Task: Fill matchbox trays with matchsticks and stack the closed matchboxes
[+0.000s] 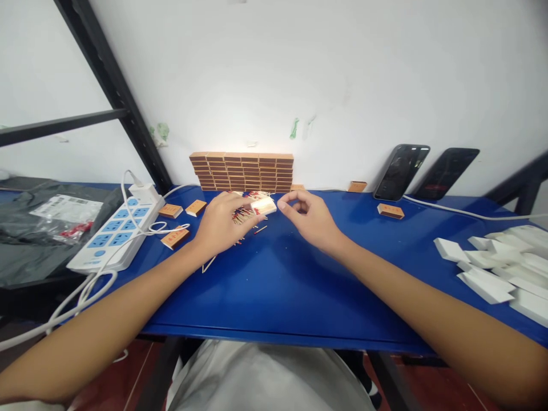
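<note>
My left hand (225, 222) grips a small white matchbox tray (264, 205) between thumb and fingers, with red-headed matches lying in it. Just right of the tray, my right hand (306, 217) is curled, thumb and forefinger brought together at the tips. Whether anything is between those tips I cannot make out. A heap of loose matches (242, 215) lies under and behind the left hand, partly hidden by it. One stray match (260, 230) rests on the blue table (274, 285) in front of the tray.
A stacked wall of matchboxes (244, 171) stands against the white wall. Several single matchboxes (196, 207) lie around. At left is a power strip (117, 228) with white cables; at right, white trays (488, 282) are piled. A phone (401, 171) leans at the back.
</note>
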Motion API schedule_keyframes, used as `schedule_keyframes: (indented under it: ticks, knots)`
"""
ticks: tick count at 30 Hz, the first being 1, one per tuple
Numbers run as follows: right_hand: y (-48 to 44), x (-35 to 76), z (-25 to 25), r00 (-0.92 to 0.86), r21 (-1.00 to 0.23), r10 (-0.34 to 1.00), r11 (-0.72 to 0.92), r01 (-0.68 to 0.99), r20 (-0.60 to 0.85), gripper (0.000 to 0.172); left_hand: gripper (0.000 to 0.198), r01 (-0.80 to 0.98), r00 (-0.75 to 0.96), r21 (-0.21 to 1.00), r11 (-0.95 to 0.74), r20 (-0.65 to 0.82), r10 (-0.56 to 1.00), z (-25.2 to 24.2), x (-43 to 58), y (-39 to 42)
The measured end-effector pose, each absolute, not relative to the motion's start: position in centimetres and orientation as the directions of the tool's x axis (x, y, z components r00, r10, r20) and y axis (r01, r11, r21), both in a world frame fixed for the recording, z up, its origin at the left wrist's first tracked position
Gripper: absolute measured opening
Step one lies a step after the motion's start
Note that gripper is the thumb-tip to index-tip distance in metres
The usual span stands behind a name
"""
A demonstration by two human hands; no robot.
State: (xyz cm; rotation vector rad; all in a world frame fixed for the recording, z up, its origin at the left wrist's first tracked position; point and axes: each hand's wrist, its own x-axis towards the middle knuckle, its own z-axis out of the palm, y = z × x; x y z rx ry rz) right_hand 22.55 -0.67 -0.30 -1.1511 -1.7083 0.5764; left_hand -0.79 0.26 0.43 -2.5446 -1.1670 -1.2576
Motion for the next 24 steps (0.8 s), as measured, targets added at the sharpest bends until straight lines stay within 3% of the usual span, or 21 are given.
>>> schedule_keyframes:
  ticks: [5, 9, 17, 24]
  knots:
    - [0.6, 22.1, -1.3, -0.448, -0.519, 0.772, 0.635, 0.572, 0.451, 0.011, 0.030, 0.730, 0.238, 0.312, -0.609, 0.718, 0.654, 1.1, -0.8, 0.2]
    - [1.0, 21.1, -1.9, -0.597, -0.431, 0.722, 0.690, 0.581, 0.351, 0.005, 0.026, 0.739, 0.233, 0.318, -0.594, 0.707, 0.667, 1.2, -0.9, 0.2]
    - [1.5, 19.5, 0.1, -0.529, -0.445, 0.827, 0.553, 0.704, 0.191, 0.024, 0.022, 0.736, 0.229, 0.337, -0.587, 0.693, 0.684, 0.9, -1.0, 0.5]
    - [2.7, 17.1, 0.4, -0.483, -0.356, 0.867, 0.494, 0.793, 0.125, 0.027, 0.024, 0.712, 0.187, 0.356, -0.605, 0.734, 0.653, 0.9, -1.5, 1.0]
